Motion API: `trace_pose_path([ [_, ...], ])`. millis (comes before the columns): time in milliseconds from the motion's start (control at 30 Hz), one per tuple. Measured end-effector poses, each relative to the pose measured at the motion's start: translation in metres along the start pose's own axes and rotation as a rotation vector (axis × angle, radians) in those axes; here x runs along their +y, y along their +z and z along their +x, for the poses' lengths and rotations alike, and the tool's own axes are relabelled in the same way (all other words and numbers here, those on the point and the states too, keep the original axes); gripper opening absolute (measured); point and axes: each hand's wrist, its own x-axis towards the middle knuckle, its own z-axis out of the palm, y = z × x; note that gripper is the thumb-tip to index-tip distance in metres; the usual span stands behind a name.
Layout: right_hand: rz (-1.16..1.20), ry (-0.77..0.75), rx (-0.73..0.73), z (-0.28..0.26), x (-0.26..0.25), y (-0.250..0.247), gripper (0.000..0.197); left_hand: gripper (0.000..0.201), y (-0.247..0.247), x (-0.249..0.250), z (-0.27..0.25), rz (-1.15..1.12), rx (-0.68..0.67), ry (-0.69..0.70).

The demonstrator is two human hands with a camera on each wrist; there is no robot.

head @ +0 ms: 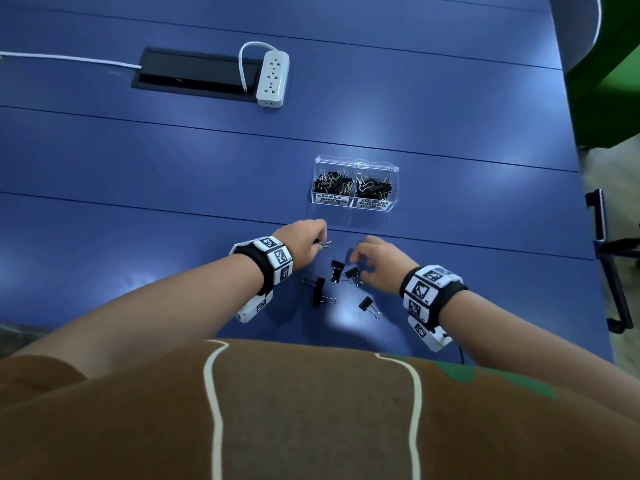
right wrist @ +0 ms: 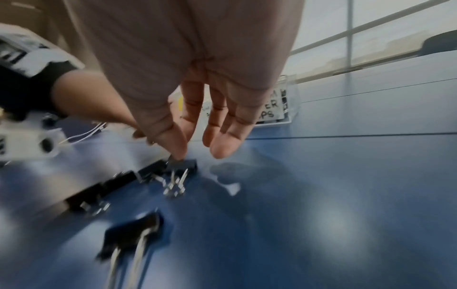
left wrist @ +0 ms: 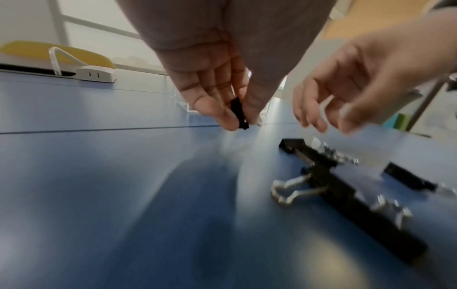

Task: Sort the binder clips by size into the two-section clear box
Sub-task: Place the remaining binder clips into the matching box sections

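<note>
Your left hand [left wrist: 210,84] pinches a small black binder clip [left wrist: 239,113] between thumb and fingertips, just above the blue table [head: 173,202], on the near side of the clear box [head: 355,183]. Your right hand [right wrist: 197,109] hangs loosely spread, holding nothing; one fingertip [right wrist: 179,151] touches a loose clip [right wrist: 181,166]. The other loose clips [head: 320,289] lie nearer you than the box, whose two sections already hold clips.
</note>
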Motion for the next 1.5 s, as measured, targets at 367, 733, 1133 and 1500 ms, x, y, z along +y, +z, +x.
trace_pose_path([
  [367, 0.087, 0.071, 0.138, -0.015, 0.014, 0.023, 0.015, 0.026, 0.022, 0.026, 0.014, -0.015, -0.084, 0.100],
  [733, -0.100, -0.108, 0.000, -0.039, 0.017, 0.051, 0.030, 0.032, 0.018, 0.021, 0.013, 0.248, -0.249, 0.232],
  [1133, 0.176, 0.070, 0.369, -0.004, 0.016, -0.008, 0.009, 0.013, 0.021, 0.014, 0.012, 0.194, -0.124, 0.079],
  [1500, 0.078, 0.023, 0.632, 0.070, 0.017, -0.087, 0.013, 0.007, 0.022, 0.011, 0.011, 0.120, -0.053, 0.056],
])
